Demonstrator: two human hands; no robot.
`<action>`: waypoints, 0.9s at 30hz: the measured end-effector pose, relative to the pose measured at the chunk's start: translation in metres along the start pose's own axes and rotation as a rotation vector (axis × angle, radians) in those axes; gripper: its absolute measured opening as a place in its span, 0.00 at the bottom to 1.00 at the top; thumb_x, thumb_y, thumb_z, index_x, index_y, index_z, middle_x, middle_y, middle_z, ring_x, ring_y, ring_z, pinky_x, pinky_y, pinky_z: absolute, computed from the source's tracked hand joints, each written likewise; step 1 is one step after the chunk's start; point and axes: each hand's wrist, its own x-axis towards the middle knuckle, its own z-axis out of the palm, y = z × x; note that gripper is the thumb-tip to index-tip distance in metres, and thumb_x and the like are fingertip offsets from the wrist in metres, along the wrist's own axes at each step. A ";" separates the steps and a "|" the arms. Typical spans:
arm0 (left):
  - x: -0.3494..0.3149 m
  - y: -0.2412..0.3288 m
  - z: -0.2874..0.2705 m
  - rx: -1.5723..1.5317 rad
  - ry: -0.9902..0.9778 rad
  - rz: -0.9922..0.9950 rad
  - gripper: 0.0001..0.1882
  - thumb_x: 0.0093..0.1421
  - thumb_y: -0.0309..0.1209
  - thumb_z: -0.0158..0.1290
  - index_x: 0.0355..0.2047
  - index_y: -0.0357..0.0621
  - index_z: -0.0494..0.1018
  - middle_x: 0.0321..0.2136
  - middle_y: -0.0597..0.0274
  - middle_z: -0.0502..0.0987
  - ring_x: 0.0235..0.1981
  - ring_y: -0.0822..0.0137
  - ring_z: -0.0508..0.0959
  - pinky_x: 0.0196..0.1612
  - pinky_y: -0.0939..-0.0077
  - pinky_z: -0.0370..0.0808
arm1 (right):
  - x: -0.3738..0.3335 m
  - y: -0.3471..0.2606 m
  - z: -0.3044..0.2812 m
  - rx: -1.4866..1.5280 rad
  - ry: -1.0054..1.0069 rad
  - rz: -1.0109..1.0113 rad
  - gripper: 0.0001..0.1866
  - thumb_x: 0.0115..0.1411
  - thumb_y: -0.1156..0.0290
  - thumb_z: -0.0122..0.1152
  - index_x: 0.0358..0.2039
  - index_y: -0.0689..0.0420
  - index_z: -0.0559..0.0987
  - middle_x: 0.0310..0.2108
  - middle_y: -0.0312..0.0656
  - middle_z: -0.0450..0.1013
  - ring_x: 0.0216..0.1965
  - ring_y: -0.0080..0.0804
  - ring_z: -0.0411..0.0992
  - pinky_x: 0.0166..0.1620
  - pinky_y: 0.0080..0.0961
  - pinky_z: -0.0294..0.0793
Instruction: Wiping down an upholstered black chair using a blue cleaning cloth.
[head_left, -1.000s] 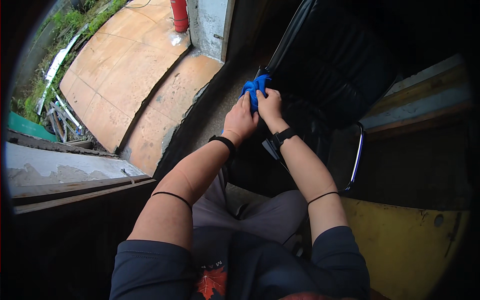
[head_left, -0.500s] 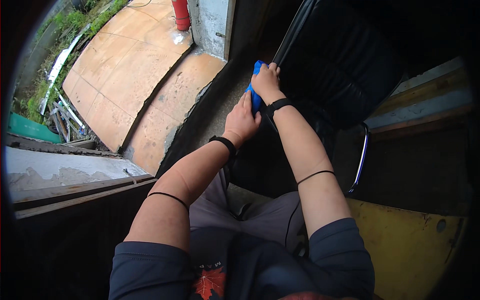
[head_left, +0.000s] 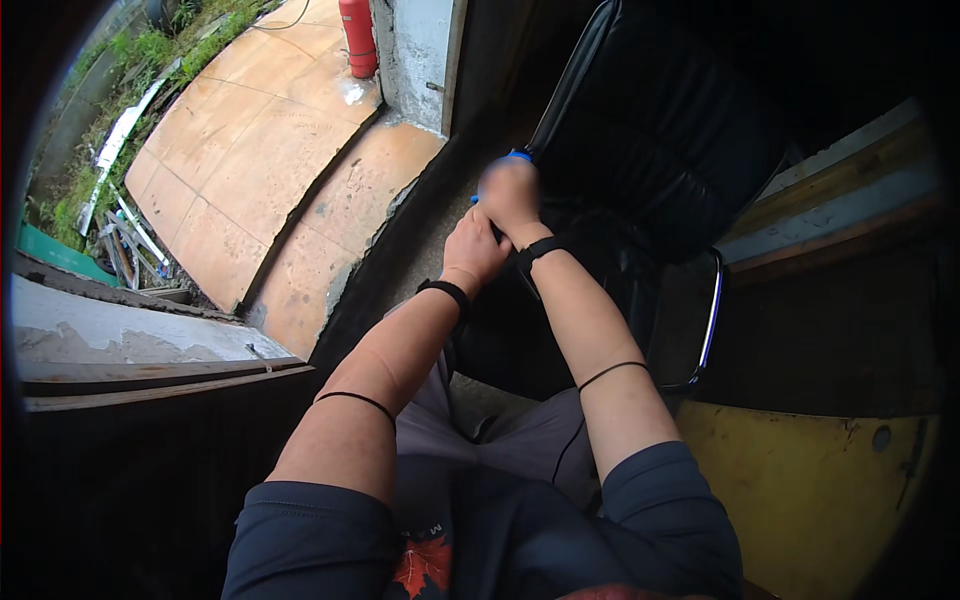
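A black leather-like chair (head_left: 640, 150) with a chrome edge stands before me. My right hand (head_left: 510, 195), blurred by motion, is closed over a blue cloth (head_left: 518, 156) at the chair's left side, near where the back meets the armrest. Little of the cloth shows beyond the knuckles. Just nearer to me, my left hand (head_left: 475, 245) lies curled on the dark armrest, its fingertips close against the right hand. Both palms are hidden, and the armrest under them is mostly covered.
A chrome armrest loop (head_left: 711, 320) curves at the chair's right. A yellow panel (head_left: 800, 490) lies at lower right. Left of me, a doorway with a white wooden edge (head_left: 160, 345) opens onto tan paving (head_left: 250, 140), where a red cylinder (head_left: 358, 40) stands beside the wall.
My right hand has drawn back toward me and slightly left along the armrest with the cloth, covering more of it. The left hand has shifted slightly, its fingers now less stretched out.
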 end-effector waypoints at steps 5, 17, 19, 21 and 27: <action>-0.001 0.000 -0.006 -0.067 -0.016 -0.110 0.23 0.55 0.40 0.55 0.46 0.39 0.66 0.39 0.43 0.78 0.42 0.43 0.78 0.43 0.54 0.76 | -0.022 -0.016 -0.012 0.315 -0.013 0.022 0.03 0.51 0.74 0.58 0.24 0.54 0.80 0.36 0.44 0.78 0.50 0.46 0.70 0.59 0.39 0.66; 0.000 -0.003 0.002 0.018 0.035 0.020 0.36 0.55 0.41 0.56 0.61 0.40 0.59 0.52 0.45 0.73 0.51 0.49 0.75 0.53 0.59 0.74 | 0.022 0.018 0.005 0.025 -0.226 0.290 0.25 0.55 0.68 0.56 0.56 0.56 0.70 0.69 0.45 0.51 0.70 0.50 0.46 0.67 0.43 0.56; 0.000 -0.004 -0.001 0.019 0.000 -0.001 0.37 0.56 0.41 0.55 0.63 0.40 0.58 0.55 0.45 0.71 0.53 0.49 0.74 0.54 0.60 0.73 | 0.029 0.013 0.007 0.078 -0.241 0.377 0.27 0.55 0.69 0.56 0.58 0.56 0.68 0.70 0.46 0.48 0.70 0.51 0.46 0.68 0.43 0.56; 0.001 0.000 -0.001 0.006 -0.039 -0.004 0.37 0.56 0.41 0.55 0.63 0.40 0.58 0.55 0.46 0.71 0.53 0.49 0.74 0.55 0.60 0.73 | 0.032 0.016 0.009 0.047 -0.213 0.467 0.28 0.56 0.71 0.55 0.59 0.57 0.67 0.70 0.48 0.47 0.70 0.52 0.46 0.68 0.43 0.55; 0.000 -0.004 -0.002 0.019 -0.013 0.001 0.38 0.55 0.40 0.55 0.64 0.38 0.58 0.53 0.45 0.72 0.52 0.49 0.75 0.53 0.57 0.74 | 0.026 -0.005 0.009 -0.096 -0.059 0.405 0.29 0.56 0.70 0.58 0.59 0.60 0.66 0.67 0.52 0.51 0.68 0.54 0.49 0.67 0.43 0.58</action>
